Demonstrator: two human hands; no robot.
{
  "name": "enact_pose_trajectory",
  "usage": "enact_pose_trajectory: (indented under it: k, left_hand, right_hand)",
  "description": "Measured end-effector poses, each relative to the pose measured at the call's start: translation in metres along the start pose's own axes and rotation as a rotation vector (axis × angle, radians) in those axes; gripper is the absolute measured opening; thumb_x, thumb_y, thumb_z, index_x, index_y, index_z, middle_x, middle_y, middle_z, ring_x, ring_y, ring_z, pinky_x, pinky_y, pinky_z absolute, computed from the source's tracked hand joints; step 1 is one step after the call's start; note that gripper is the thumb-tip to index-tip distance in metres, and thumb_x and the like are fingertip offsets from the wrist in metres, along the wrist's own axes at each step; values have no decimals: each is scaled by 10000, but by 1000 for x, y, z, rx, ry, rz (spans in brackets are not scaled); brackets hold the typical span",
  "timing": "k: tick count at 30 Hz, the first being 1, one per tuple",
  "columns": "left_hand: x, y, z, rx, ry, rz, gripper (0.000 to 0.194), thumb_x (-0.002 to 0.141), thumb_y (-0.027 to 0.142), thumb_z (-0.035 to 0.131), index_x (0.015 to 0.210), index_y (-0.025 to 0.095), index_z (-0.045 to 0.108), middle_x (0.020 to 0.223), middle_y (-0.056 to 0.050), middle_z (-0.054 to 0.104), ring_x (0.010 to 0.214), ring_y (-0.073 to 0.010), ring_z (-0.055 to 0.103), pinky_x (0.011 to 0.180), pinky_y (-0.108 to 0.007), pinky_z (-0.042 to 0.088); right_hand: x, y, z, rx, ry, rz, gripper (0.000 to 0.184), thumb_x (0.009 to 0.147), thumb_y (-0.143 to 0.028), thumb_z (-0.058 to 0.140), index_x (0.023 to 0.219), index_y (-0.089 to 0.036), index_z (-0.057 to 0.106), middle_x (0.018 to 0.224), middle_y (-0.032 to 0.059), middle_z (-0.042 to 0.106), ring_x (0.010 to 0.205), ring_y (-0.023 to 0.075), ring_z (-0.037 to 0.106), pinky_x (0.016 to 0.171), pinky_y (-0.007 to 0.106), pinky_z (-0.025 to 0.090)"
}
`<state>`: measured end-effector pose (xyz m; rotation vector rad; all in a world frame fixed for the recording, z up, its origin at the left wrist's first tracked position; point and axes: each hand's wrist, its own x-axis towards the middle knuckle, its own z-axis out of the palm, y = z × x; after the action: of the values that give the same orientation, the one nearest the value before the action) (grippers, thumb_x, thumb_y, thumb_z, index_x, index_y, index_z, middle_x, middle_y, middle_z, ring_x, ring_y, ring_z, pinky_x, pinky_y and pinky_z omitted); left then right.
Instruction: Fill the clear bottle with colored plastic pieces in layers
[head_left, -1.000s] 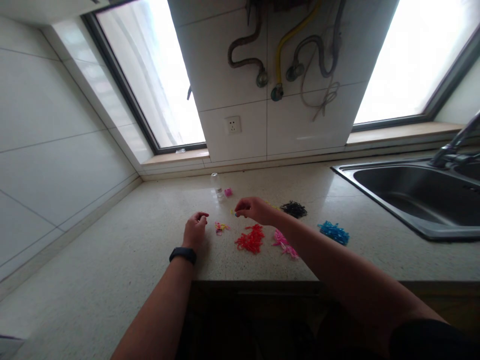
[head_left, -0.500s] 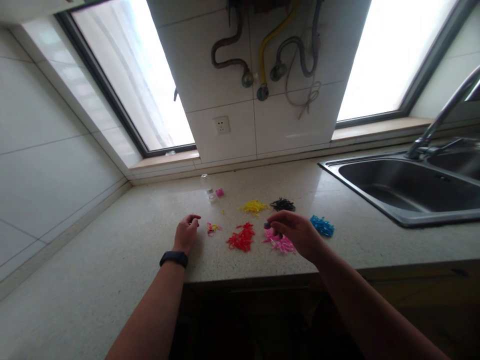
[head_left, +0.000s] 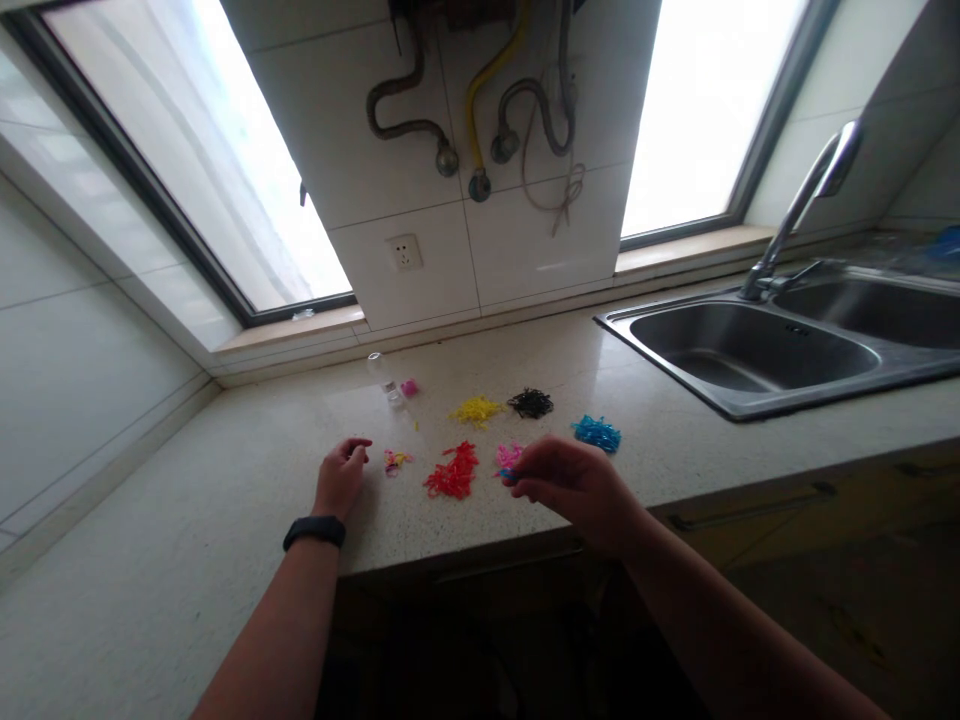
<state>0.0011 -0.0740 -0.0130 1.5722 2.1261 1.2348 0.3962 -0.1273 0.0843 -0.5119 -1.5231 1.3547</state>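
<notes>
My right hand (head_left: 562, 485) pinches a small blue elastic band (head_left: 508, 474) between thumb and fingertips. It hovers over the pile of pink bands (head_left: 510, 457), hiding most of it. On the counter, my left hand (head_left: 345, 472) rests with the index finger stretched out and the thumb a little apart, seemingly holding nothing. Just right of its fingertips is a small mixed heap of pink, yellow and dark bands (head_left: 395, 461). A pile of red bands (head_left: 453, 472) lies between the hands. Farther back are yellow bands (head_left: 477, 410), black bands (head_left: 531, 403) and blue bands (head_left: 598, 434).
A clear bottle (head_left: 387, 385) and a pink cap-like piece (head_left: 409, 387) are behind the left hand. A steel double sink (head_left: 731, 405) with a tap (head_left: 795, 210) is set into the counter (head_left: 187, 520) at right. A socket (head_left: 405, 252) and hoses are on the wall.
The view has turned to the right, showing more of the sink. My right hand has shifted slightly toward the counter's front edge, and the blue piece shows more clearly. My left hand stays beside the mixed heap.
</notes>
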Motion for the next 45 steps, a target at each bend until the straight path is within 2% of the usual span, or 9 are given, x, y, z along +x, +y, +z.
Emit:
enact_pose_trajectory:
  k: [3, 5, 9, 18, 26, 37, 45]
  left_hand:
    - [0, 0, 0, 8, 0, 14, 361, 806, 388, 484, 979, 172, 717, 728, -28, 648, 645, -181, 575, 586, -263, 398]
    - [0, 0, 0, 11, -6, 11, 369, 808, 391, 484, 986, 164, 714, 733, -33, 649, 636, -183, 572, 575, -264, 394]
    - [0, 1, 0, 21, -9, -4, 365, 812, 397, 489, 994, 170, 710, 730, -28, 649, 610, -179, 554, 565, -263, 390]
    - [-1, 5, -1, 43, -27, -19, 374, 802, 397, 492, 1007, 173, 709, 726, -26, 649, 554, -169, 521, 539, -264, 389]
    - [0, 3, -1, 47, -32, -12, 373, 811, 402, 490, 1010, 170, 705, 723, -28, 643, 571, -173, 530, 537, -262, 386]
    - [0, 5, 0, 71, -21, 14, 376, 800, 406, 483, 983, 177, 718, 711, -21, 649, 604, -181, 555, 581, -274, 412]
    - [0, 4, 0, 58, -36, -14, 374, 795, 396, 488, 999, 176, 711, 720, -25, 643, 585, -175, 538, 547, -265, 396]
  right_hand:
    - [-5, -13, 8, 40, -53, -61, 148, 783, -155, 757, 907, -200, 690, 879, 33, 743, 803, 121, 708, 733, 245, 564]
    - [-7, -19, 12, 87, -62, -69, 131, 794, -152, 746, 901, -194, 684, 860, 33, 744, 764, 124, 716, 662, 226, 558]
    - [-8, -25, 16, 201, -44, 18, 80, 836, -228, 717, 869, -175, 668, 790, 49, 745, 663, 131, 713, 520, 199, 520]
    - [-7, -20, 15, 380, 15, 108, 157, 840, -307, 718, 811, -172, 643, 710, 24, 723, 529, 94, 649, 455, 172, 463]
    - [-9, -17, 13, 399, 7, 121, 203, 819, -338, 736, 793, -165, 634, 671, 11, 693, 493, 80, 606, 452, 175, 458]
    - [-13, -21, 13, 340, 19, 129, 298, 836, -422, 705, 732, -174, 579, 588, -18, 612, 439, 54, 466, 411, 176, 328]
    - [-14, -19, 12, 318, 24, 108, 293, 865, -420, 674, 739, -173, 578, 587, -21, 579, 465, 55, 434, 434, 185, 305]
